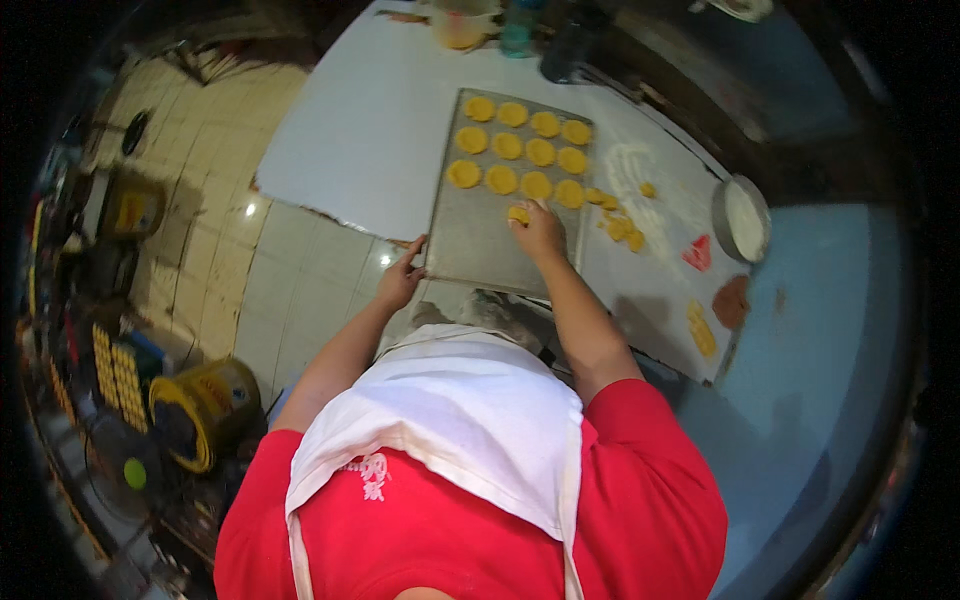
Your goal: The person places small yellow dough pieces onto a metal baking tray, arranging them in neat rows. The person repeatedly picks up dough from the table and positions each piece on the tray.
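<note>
Before me lies a metal baking tray, its near end reaching past the table edge. Rows of flat yellow dough rounds cover its far half. Over the tray, just nearer than the last row, my right hand holds a small yellow dough piece in its fingertips. My left hand is at the tray's near left corner, thumb and fingers against the edge; whether they grip it is unclear. Several loose dough lumps lie right of the tray, one on scattered flour.
On the white table stand a plastic jug and bottles at the back. To the right are a round pan of white powder, a red scrap, a brown disc and a yellow strip. A yellow bucket lies lower left.
</note>
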`<state>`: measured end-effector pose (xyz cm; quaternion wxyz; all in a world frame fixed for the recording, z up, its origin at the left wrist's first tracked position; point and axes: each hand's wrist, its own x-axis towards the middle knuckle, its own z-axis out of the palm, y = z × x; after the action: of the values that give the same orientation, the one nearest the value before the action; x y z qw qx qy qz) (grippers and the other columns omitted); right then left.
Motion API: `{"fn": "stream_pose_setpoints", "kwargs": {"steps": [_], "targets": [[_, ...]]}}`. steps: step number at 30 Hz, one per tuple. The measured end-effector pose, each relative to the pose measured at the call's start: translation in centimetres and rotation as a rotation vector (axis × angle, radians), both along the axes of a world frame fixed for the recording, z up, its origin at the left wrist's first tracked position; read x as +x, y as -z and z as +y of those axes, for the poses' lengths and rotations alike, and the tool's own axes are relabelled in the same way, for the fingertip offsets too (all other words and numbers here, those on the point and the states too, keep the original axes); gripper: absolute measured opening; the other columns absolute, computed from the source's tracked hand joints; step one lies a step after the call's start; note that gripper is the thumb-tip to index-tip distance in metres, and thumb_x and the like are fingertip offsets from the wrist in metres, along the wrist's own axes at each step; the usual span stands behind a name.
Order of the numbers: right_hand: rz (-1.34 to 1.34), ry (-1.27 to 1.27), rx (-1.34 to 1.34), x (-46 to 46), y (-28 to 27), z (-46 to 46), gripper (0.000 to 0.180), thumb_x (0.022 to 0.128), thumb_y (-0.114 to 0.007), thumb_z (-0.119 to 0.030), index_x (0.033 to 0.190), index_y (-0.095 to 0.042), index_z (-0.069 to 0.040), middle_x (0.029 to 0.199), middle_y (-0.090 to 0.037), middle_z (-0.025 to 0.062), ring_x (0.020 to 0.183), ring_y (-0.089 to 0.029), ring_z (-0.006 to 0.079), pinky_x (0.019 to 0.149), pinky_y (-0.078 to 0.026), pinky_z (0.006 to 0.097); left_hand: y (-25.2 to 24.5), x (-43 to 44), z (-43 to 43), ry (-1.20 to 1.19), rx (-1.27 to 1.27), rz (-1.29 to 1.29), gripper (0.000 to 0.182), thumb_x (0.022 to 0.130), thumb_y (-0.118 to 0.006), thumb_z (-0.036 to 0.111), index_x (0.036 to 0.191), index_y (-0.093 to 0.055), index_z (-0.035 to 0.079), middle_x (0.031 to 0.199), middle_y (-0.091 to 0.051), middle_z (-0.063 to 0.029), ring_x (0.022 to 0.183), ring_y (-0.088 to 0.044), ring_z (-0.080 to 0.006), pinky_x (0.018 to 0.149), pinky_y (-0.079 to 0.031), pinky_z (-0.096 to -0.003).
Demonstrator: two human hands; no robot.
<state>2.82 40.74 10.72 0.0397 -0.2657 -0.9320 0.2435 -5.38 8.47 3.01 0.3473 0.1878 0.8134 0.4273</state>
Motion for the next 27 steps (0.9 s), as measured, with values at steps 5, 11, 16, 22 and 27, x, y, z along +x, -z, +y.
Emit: {"fn": "stream_pose_setpoints", "kwargs": {"steps": [5,11,16,22,27], "targets": [[0.135,0.381,0.252,11.9,-2.3,7.3,0.051,0.081,-0.084,-0.027,0.126,-0.07,-0.008,0.125,-0.065,0.0178,0.116,-0.062,0.0392,0.1,-0.05,0.0472,0.4,-0.2,0.4,-0.032,0.051,-0.094,0.081,0.101,-0.055,0.0,0.165,-0.028,0.041,0.125,-0.066,-0.0116,0.075,-0.062,-0.0142,0.068,-0.056,-0.0301],[-0.025,0.456,0.237,19.6,-2.6,7.9,0.049,0.085,-0.08,-0.028,0.131,-0.069,-0.014,0.128,-0.066,0.0195,0.121,-0.059,0.0419,0.107,-0.045,0.0491,-0.4,0.2,1.0,-0.062,0.053,-0.124,0.08,0.101,-0.05,-0.002,0.166,-0.024,0.038,0.142,-0.062,-0.0074,0.082,-0.068,-0.0168,0.074,-0.059,-0.0322],[0.011,0.34,0.002,13.1,-0.2,10.1,0.059,0.093,-0.073,-0.028,0.149,-0.054,-0.025,0.146,-0.057,0.0198,0.138,-0.048,0.0424,0.116,-0.036,0.053,-1.9,0.6,1.8,-0.145,-0.029,-0.217,0.08,0.102,-0.043,-0.006,0.166,-0.024,0.038,0.138,-0.063,-0.0073,0.081,-0.066,-0.0149,0.07,-0.058,-0.0315],[-0.109,0.2,-0.03,5.5,0.1,14.6,0.058,0.097,-0.068,-0.028,0.151,-0.049,-0.03,0.162,-0.041,0.0152,0.147,-0.039,0.0398,0.117,-0.038,0.0545,-2.9,3.0,3.9,-0.397,-0.102,-0.188,0.074,0.104,-0.04,-0.002,0.163,-0.032,0.041,0.1,-0.067,-0.0046,0.069,-0.061,-0.0111,0.058,-0.052,-0.0282],[-0.231,-0.023,-0.093,9.4,-1.4,18.7,0.046,0.097,-0.067,-0.026,0.142,-0.058,-0.027,0.146,-0.053,0.0128,0.141,-0.045,0.0378,0.114,-0.041,0.0554,-2.4,3.7,5.5,-0.59,-0.106,-0.22,0.071,0.104,-0.041,-0.001,0.16,-0.04,0.042,0.083,-0.064,-0.0007,0.061,-0.054,-0.0078,0.051,-0.044,-0.0256]]}}
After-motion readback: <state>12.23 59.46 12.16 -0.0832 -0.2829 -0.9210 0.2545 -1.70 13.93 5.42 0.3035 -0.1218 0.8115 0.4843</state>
